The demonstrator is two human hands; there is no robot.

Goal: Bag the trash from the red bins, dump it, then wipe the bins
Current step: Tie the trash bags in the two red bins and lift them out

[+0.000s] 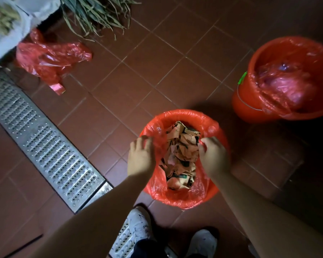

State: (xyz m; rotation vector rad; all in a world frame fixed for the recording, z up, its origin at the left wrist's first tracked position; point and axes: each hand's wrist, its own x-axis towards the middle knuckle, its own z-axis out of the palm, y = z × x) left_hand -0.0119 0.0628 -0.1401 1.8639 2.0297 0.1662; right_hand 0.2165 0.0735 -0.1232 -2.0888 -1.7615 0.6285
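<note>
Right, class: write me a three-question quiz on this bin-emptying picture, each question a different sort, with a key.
1. True or false: the crumpled brown paper trash lies in the far red plastic bin.
2. What is clipped on the far bin's rim? A) green peg B) blue cloth C) metal hook
3. Fill in: the left hand and right hand grip the red plastic liner of the ____ bin.

Key: 1 false; 2 A; 3 near.

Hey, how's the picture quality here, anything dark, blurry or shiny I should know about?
Head view: dim overall, with the right edge and lower corners falling into shadow; the white sack at top left is motion-blurred; glare glints off the far bin's liner and the metal drain grate; wide-angle bending shows at the edges; the near bin and both hands are fairly sharp.
</note>
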